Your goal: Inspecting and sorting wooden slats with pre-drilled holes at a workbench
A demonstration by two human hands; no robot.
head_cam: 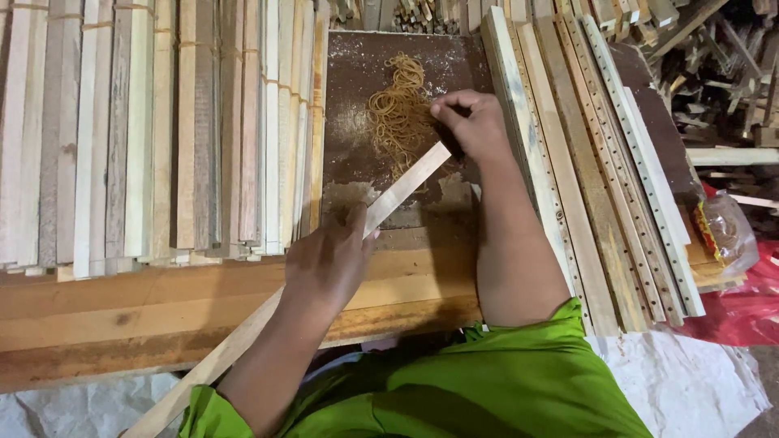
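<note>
My left hand [329,259] grips a long pale wooden slat [406,185] that runs diagonally from the lower left up to the middle of the bench. My right hand [471,122] is at the slat's far end, fingers pinched together beside a heap of tan rubber bands [398,109] on a dusty brown board [357,65]. Whether a band is between those fingers cannot be made out.
Bundled wooden slats [154,130] lie side by side on the left. Long strips with rows of drilled holes [625,178] lie on the right. A thick wooden bench edge [122,316] runs across the front. Scrap wood [714,73] and a red plastic bag [738,308] sit far right.
</note>
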